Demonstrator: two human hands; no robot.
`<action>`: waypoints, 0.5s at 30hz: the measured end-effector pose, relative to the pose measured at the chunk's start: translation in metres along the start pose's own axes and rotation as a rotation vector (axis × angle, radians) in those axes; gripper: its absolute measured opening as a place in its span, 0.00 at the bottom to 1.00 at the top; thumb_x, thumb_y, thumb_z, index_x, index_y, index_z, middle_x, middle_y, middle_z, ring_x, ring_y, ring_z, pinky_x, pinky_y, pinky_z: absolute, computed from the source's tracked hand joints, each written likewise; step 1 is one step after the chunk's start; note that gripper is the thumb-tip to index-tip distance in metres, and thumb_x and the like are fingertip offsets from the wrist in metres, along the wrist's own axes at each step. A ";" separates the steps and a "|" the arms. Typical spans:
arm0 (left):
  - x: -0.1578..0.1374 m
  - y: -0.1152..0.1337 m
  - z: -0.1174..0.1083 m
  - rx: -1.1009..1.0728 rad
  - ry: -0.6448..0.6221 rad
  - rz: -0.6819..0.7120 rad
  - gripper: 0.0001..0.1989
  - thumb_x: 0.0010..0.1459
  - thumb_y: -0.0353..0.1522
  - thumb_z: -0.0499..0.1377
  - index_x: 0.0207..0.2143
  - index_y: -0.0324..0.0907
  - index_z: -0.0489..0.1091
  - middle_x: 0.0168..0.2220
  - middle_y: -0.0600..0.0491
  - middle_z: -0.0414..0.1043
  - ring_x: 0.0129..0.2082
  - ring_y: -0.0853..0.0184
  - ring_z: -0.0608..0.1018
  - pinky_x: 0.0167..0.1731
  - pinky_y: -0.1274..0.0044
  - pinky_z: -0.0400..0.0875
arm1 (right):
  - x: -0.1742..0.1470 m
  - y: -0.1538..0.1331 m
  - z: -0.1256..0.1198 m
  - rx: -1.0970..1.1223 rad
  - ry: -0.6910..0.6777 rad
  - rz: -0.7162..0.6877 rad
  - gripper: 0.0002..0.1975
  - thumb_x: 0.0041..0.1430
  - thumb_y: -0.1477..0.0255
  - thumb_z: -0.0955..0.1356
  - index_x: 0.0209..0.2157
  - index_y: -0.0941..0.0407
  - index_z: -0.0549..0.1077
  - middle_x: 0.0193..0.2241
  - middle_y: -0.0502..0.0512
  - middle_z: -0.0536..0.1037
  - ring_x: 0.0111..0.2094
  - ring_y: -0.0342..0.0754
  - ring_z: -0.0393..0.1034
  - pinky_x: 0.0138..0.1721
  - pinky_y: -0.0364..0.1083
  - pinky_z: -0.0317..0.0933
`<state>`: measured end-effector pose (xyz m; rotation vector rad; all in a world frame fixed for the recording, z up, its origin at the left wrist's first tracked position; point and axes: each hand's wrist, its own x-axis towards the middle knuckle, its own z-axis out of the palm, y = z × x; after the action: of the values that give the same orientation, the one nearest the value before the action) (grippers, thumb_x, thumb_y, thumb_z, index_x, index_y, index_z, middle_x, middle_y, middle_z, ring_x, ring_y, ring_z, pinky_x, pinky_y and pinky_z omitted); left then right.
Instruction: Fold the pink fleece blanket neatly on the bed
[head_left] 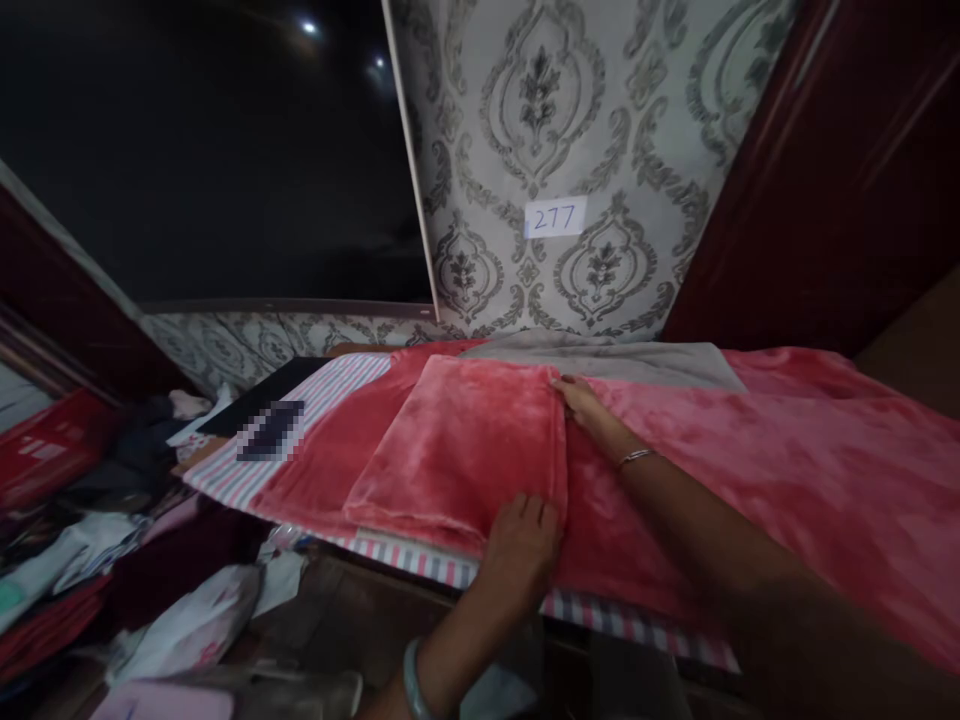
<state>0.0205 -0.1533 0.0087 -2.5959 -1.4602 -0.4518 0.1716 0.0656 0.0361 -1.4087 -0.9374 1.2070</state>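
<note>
A red plush blanket (465, 440) lies on the surface in front of me, with one part folded into a flat square layer. My right hand (576, 398) pinches the far right corner of this folded layer. At its near right corner, my left hand (525, 545) has its fingers curled over the edge. More of the plush fabric spreads out to the right, under and past my right forearm. Behind it a grey cloth (622, 358) lies along the wall side. Beneath the blanket a striped cloth (420, 560) shows at the front and left.
A large dark screen (225, 160) stands at the back left. Patterned wallpaper carries a paper label (555, 217) reading 277. On the left floor are piled clothes and bags (187, 620). A dark red panel (840, 180) rises at the right. A blurred-out dark patch lies on the striped cloth.
</note>
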 end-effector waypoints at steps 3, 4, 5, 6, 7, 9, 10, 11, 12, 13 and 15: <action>0.000 0.001 -0.008 -0.050 -0.016 -0.028 0.08 0.68 0.30 0.53 0.44 0.40 0.72 0.40 0.48 0.75 0.42 0.59 0.77 0.42 0.68 0.73 | -0.034 0.012 -0.012 0.010 -0.118 0.076 0.05 0.57 0.69 0.68 0.33 0.56 0.72 0.22 0.52 0.76 0.22 0.45 0.69 0.23 0.41 0.64; 0.001 0.002 -0.009 -0.074 -0.014 -0.037 0.09 0.68 0.31 0.53 0.44 0.40 0.72 0.41 0.48 0.75 0.42 0.59 0.77 0.43 0.68 0.73 | -0.049 0.017 -0.017 0.016 -0.155 0.103 0.05 0.58 0.69 0.67 0.33 0.56 0.72 0.22 0.53 0.76 0.21 0.45 0.69 0.24 0.42 0.65; 0.001 0.003 -0.010 -0.101 -0.003 -0.049 0.09 0.69 0.32 0.53 0.45 0.40 0.71 0.41 0.48 0.75 0.43 0.59 0.77 0.43 0.68 0.73 | -0.065 0.023 -0.023 0.028 -0.200 0.136 0.06 0.58 0.68 0.67 0.33 0.56 0.72 0.22 0.53 0.77 0.22 0.46 0.70 0.24 0.43 0.66; 0.001 0.003 -0.011 -0.127 0.015 -0.064 0.10 0.69 0.33 0.53 0.46 0.40 0.71 0.42 0.47 0.75 0.43 0.59 0.77 0.44 0.68 0.73 | -0.082 0.029 -0.029 0.047 -0.254 0.173 0.07 0.59 0.66 0.66 0.34 0.55 0.72 0.23 0.54 0.78 0.23 0.47 0.72 0.26 0.44 0.68; 0.001 0.004 -0.011 -0.148 0.037 -0.080 0.10 0.69 0.33 0.52 0.46 0.40 0.71 0.42 0.47 0.75 0.44 0.59 0.77 0.44 0.68 0.73 | -0.098 0.036 -0.035 0.074 -0.320 0.215 0.08 0.59 0.65 0.66 0.35 0.54 0.72 0.25 0.55 0.79 0.25 0.49 0.74 0.28 0.46 0.70; 0.000 0.006 -0.010 -0.174 0.084 -0.120 0.12 0.70 0.34 0.50 0.46 0.40 0.71 0.43 0.45 0.75 0.45 0.58 0.77 0.45 0.68 0.73 | -0.128 0.048 -0.044 0.136 -0.439 0.288 0.10 0.58 0.61 0.67 0.36 0.53 0.73 0.29 0.57 0.81 0.29 0.51 0.76 0.31 0.49 0.72; -0.001 0.007 -0.009 -0.182 0.099 -0.129 0.13 0.71 0.35 0.50 0.46 0.40 0.71 0.44 0.45 0.75 0.45 0.58 0.77 0.46 0.68 0.73 | -0.140 0.052 -0.047 0.161 -0.477 0.309 0.10 0.57 0.60 0.68 0.36 0.52 0.72 0.30 0.56 0.81 0.30 0.52 0.77 0.32 0.49 0.72; -0.002 0.009 -0.009 -0.190 0.111 -0.127 0.13 0.71 0.34 0.49 0.46 0.40 0.71 0.44 0.45 0.75 0.45 0.58 0.77 0.46 0.68 0.73 | -0.150 0.056 -0.047 0.176 -0.490 0.316 0.11 0.56 0.60 0.69 0.36 0.52 0.72 0.29 0.55 0.81 0.30 0.52 0.77 0.32 0.49 0.72; -0.004 0.010 -0.009 -0.200 0.125 -0.121 0.13 0.71 0.34 0.49 0.47 0.39 0.71 0.46 0.44 0.74 0.46 0.59 0.77 0.47 0.67 0.73 | -0.158 0.059 -0.046 0.186 -0.488 0.311 0.10 0.54 0.62 0.70 0.36 0.51 0.72 0.28 0.54 0.80 0.29 0.51 0.76 0.31 0.49 0.72; -0.006 0.012 -0.009 -0.212 0.146 -0.112 0.13 0.70 0.33 0.49 0.49 0.39 0.71 0.47 0.44 0.74 0.47 0.59 0.76 0.48 0.67 0.73 | -0.164 0.061 -0.044 0.193 -0.473 0.297 0.10 0.51 0.63 0.71 0.35 0.51 0.72 0.27 0.52 0.80 0.28 0.51 0.75 0.30 0.48 0.71; -0.013 0.014 -0.012 -0.227 0.206 -0.098 0.15 0.69 0.33 0.50 0.53 0.38 0.69 0.51 0.42 0.72 0.50 0.58 0.75 0.51 0.65 0.72 | -0.171 0.061 -0.038 0.187 -0.448 0.249 0.10 0.46 0.67 0.72 0.33 0.51 0.72 0.25 0.50 0.78 0.26 0.49 0.73 0.28 0.47 0.70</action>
<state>0.0236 -0.1742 0.0160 -2.5530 -1.5495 -0.9175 0.1719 -0.1174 0.0082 -1.1494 -0.9344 1.7994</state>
